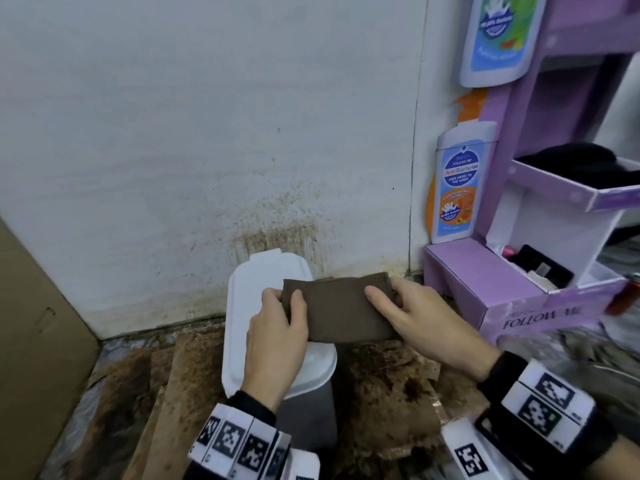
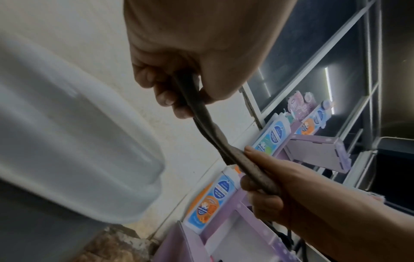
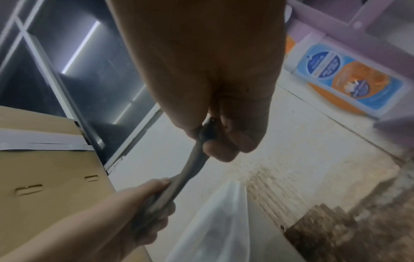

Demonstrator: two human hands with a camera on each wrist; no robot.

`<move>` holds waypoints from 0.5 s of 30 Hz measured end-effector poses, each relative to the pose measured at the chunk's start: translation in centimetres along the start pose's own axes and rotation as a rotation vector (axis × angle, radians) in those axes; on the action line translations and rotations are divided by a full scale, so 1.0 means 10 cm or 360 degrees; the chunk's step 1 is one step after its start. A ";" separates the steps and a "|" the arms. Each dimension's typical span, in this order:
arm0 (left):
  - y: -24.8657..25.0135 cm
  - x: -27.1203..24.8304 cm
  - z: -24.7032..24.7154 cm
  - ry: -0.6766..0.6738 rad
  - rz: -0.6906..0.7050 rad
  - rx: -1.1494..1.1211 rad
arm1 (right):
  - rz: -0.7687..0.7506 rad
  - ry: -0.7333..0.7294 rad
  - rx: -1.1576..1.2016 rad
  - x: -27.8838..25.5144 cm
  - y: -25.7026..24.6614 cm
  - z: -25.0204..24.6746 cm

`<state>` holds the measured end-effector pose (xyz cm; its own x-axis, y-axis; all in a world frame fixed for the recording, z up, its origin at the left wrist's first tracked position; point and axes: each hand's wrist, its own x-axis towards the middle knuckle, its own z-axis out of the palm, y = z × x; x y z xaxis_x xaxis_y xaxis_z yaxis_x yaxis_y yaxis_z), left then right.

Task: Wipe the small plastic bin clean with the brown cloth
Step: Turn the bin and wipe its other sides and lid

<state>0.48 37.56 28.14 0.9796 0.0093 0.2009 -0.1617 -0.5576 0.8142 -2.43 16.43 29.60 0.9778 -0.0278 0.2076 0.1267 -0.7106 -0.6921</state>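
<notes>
— Where is the small plastic bin (image 1: pixel 239 323)?
— Lower centre of the head frame, white lid shut, below the brown cloth (image 1: pixel 341 308).
— And our hands?
— We pinch its ends: left hand (image 1: pixel 277 336), right hand (image 1: pixel 420 315).

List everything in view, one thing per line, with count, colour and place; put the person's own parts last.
brown cloth: one, brown, folded flat, held above the bin.
small plastic bin: one, white lid on a grey body, on the floor against the wall.
wall: one, white, brown stains low down behind the bin.
cardboard sheets: several, brown and stained, on the floor around the bin.
cardboard box: one, tan, at the left edge.
display stand: one, purple, right of the bin, with printed blue and orange bottle pictures.
left hand: one, pinches the cloth's left end.
right hand: one, pinches the cloth's right end.
</notes>
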 end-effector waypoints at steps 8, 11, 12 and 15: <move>0.85 -0.05 0.43 -0.0272 0.0275 -0.0192 | 0.0003 0.0039 -0.0313 -0.18 0.30 -1.16; 1.16 -0.05 0.69 -0.0412 0.0380 -0.0185 | 0.0057 0.0140 -0.0321 -0.35 0.48 -1.51; 1.25 -0.05 0.79 -0.0449 0.0421 -0.0162 | 0.0097 0.0151 -0.0287 -0.43 0.56 -1.61; 1.48 -0.07 1.13 -0.0554 0.0517 -0.0120 | 0.0210 0.0162 -0.0187 -0.68 0.81 -1.84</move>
<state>-1.21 19.95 33.90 0.8567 -0.4411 0.2675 -0.4615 -0.4237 0.7794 -11.16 -2.11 35.26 0.9620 -0.1929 0.1934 -0.0276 -0.7731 -0.6337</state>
